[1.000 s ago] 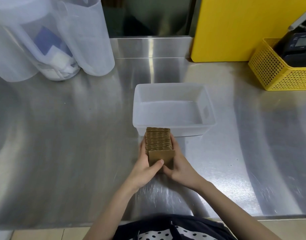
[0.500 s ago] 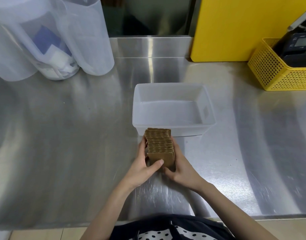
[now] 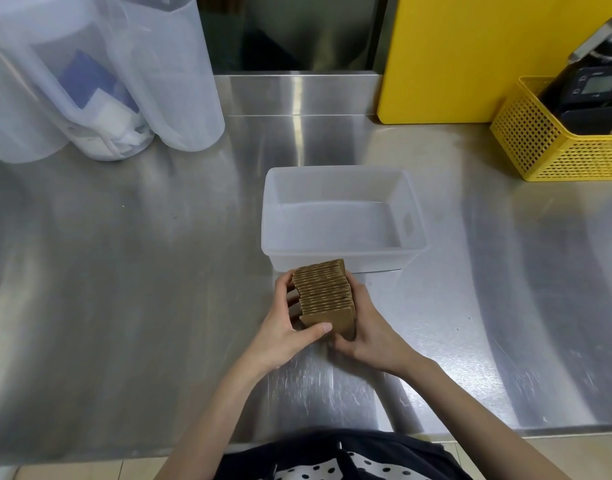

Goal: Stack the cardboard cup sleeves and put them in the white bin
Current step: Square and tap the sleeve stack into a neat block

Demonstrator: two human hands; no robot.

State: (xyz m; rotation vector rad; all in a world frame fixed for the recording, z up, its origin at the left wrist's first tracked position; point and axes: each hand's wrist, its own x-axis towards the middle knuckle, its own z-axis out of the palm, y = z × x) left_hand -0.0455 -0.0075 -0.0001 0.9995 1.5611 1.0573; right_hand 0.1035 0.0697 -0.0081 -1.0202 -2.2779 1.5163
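This looks like a cafe or shop kitchen. The hands work on a big shiny steel counter (image 3: 124,271). Behind them stand tall cloudy plastic jugs (image 3: 166,81), a yellow plastic cutting board (image 3: 470,57) and a yellow plastic basket with holes (image 3: 539,147).

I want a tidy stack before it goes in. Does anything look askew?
Slightly. The sleeves, held between the left hand and right hand, are stepped along their left edge and the stack leans, so they are not flush. The bin just behind is empty and sits level. Nothing is spilled or damaged.
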